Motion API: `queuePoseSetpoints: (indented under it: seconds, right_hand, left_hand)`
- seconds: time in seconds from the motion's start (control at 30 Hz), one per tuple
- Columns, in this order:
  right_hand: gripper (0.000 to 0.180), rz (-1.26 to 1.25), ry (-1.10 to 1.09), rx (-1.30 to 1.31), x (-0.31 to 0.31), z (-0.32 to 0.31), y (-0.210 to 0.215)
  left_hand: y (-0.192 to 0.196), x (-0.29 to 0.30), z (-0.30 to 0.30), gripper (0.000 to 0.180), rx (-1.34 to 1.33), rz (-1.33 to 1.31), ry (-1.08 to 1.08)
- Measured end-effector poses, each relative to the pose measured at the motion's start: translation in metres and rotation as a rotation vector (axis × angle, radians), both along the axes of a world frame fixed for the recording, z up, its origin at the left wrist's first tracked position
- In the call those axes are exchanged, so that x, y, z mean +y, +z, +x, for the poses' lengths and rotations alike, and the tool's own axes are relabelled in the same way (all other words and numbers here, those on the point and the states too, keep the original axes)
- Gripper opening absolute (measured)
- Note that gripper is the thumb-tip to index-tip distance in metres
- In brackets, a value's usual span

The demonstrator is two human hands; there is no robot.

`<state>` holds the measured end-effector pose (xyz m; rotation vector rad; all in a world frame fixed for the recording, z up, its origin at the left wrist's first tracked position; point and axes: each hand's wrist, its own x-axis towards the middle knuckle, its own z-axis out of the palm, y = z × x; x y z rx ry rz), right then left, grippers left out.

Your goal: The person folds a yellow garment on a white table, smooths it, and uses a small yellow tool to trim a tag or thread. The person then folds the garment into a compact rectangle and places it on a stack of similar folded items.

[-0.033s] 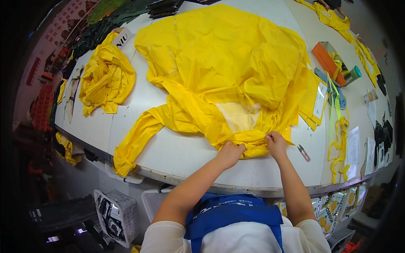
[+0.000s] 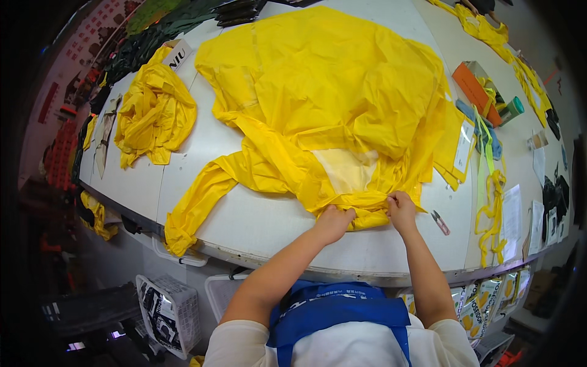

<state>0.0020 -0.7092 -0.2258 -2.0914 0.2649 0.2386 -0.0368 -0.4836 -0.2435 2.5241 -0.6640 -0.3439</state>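
Observation:
A large yellow raincoat (image 2: 330,79) lies spread and rumpled over the table, one sleeve (image 2: 205,199) reaching toward the front edge at the left. Near the front, a pale see-through panel (image 2: 345,168) shows among its folds. My left hand (image 2: 334,224) is closed on the gathered near edge of the raincoat. A short way to the right, my right hand (image 2: 401,212) pinches the same edge, fingers bent onto the cloth. The fingertips of both hands are partly hidden in the folds. Just right of my right hand lies a pair of small thread snips (image 2: 441,222).
A bundled yellow garment (image 2: 156,113) sits at the left on the white table (image 2: 263,235). To the right are a flat yellow piece with a white label (image 2: 465,144), an orange box (image 2: 476,92), a green-capped container (image 2: 512,109) and yellow strips (image 2: 491,214). Baskets (image 2: 171,315) stand below.

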Motion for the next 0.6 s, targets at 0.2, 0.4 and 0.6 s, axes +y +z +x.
queuePoseSetpoints:
  seconds: [0.2, 0.4, 0.6]
  right_hand:
    - [0.018, -0.322, 0.579, -0.669, 0.022, -0.026, 0.005]
    - [0.030, -0.694, 0.768, -0.532, 0.029, -0.023, 0.017]
    - [0.033, -0.720, 0.682, -0.398, 0.048, -0.022, 0.005]
  left_hand:
    - [0.005, -0.002, 0.022, 0.015, 0.248, -0.101, 0.093]
    - [0.001, -0.007, 0.018, 0.010, -0.011, -0.041, 0.167]
    - [-0.008, -0.005, 0.016, 0.007, -0.261, 0.020, 0.097]
